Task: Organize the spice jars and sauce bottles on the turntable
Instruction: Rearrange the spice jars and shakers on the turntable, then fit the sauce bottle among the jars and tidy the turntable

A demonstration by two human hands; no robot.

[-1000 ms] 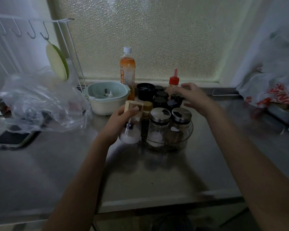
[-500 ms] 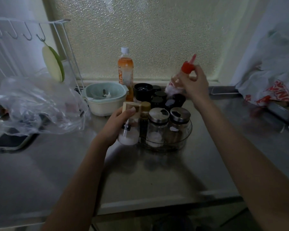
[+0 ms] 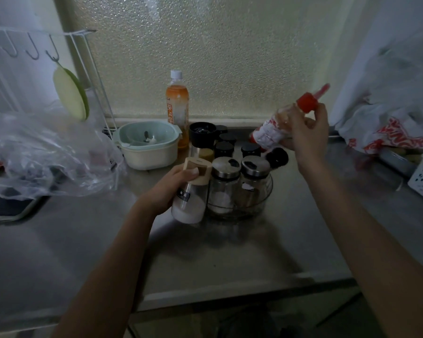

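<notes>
**Two bottles in hand over the turntable**

The right hand grips the sauce bottle around its body, held tilted in the air, right of the turntable. Its soft plastic will likely dent if squeezed; mid-body is the safest hold, away from the red cap. The left hand wraps the salt shaker just below its cap, beside the turntable's left edge. It looks fairly heavy and smooth, so a firm hold around the body suits it. Glass jars crowd the turntable, leaving little room.
</notes>
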